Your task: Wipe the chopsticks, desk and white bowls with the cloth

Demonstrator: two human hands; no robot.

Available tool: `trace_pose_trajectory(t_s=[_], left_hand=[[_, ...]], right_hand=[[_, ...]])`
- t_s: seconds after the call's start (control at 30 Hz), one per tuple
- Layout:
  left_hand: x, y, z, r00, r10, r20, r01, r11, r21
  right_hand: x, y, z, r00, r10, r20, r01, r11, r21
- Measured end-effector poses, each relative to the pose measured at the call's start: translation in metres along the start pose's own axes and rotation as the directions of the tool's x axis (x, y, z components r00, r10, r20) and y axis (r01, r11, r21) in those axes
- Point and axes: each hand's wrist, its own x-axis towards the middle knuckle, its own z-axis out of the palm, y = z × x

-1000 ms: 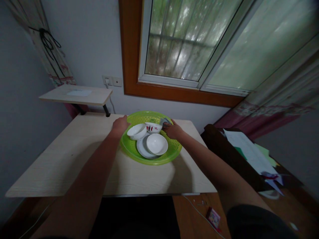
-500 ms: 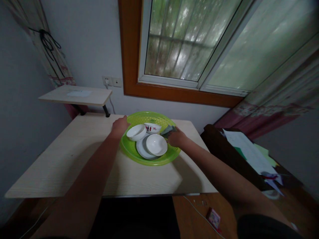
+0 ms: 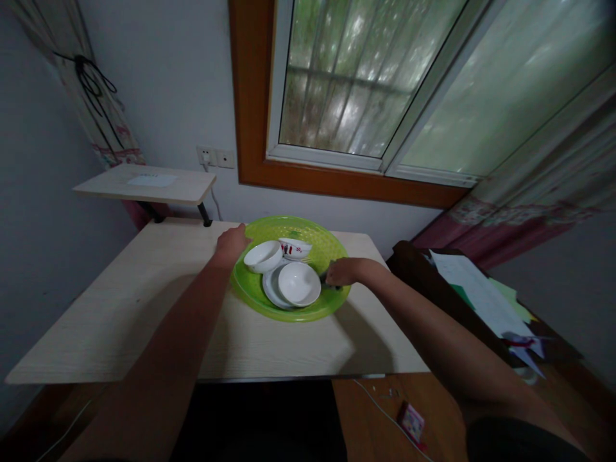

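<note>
A large green plastic basin [image 3: 289,314] stands on the table, and my left hand [image 3: 233,241] grips its left rim. Inside its right side is my right hand [image 3: 341,272], closed on a greyish cloth [image 3: 330,277] that mostly hides under the fingers. Just left of the cloth lies a white bowl [image 3: 299,284], resting on a white plate [image 3: 272,292]. Another white bowl [image 3: 263,256] leans at the left of the basin. Behind these sits a patterned bowl [image 3: 295,248] with red and dark marks.
The wooden table [image 3: 158,308] carries a small raised shelf [image 3: 149,183] with a paper at its back left. Beyond the table rises a window [image 3: 356,83]. On the right, papers [image 3: 481,295] lie on a dark piece of furniture. A small pink box [image 3: 412,422] is on the floor.
My right hand has moved down along the basin's right side with the cloth, nearer me. The front white bowl has shifted slightly left. My left hand stays on the rim.
</note>
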Motion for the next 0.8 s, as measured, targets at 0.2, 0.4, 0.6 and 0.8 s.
trace_pose_trajectory(t_s=[0.2,0.4,0.6,0.8], left_hand=[[0.000,-0.001,0.000,1.000,0.010,0.001,-0.010,1.000,0.005],[-0.001,0.000,-0.001,1.000,0.004,0.002,-0.004,1.000,0.008],[-0.001,0.000,0.000,1.000,-0.013,-0.003,0.013,1.000,0.003],[-0.001,0.001,0.000,1.000,-0.014,0.002,0.014,1.000,0.005]], right_hand=[[0.030,0.030,0.000,0.950,0.033,-0.310,-0.083,0.985,-0.152],[0.041,0.047,0.013,0.896,-0.088,-0.435,0.002,0.981,-0.193],[0.013,0.039,0.021,0.940,-0.065,-0.336,-0.001,0.981,-0.192],[-0.026,0.025,0.014,0.994,-0.086,-0.070,0.094,0.989,0.113]])
